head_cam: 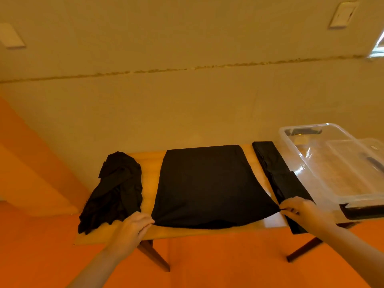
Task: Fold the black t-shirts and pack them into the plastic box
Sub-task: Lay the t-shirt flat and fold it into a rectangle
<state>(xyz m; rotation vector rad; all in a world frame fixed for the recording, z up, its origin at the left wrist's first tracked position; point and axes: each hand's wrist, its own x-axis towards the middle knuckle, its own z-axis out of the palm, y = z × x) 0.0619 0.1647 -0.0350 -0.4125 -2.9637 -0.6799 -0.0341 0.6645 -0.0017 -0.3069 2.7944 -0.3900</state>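
A black t-shirt (209, 183) lies spread flat in the middle of the wooden table (150, 165). My left hand (133, 227) pinches its near left corner. My right hand (301, 208) pinches its near right corner. Both corners are pulled outward, so the near hem is taut. A crumpled pile of black t-shirts (116, 190) sits on the table's left end. A folded black t-shirt (276, 175) lies as a long strip to the right, next to the clear plastic box (311, 163). The box stands on the right end, with no shirt visible inside.
The box's clear lid (357, 154) rests tilted in the box, and a black latch (365, 210) shows at its near end. The table stands against a beige wall (187, 100) on an orange floor (228, 262). Its dark legs (153, 256) splay outward below.
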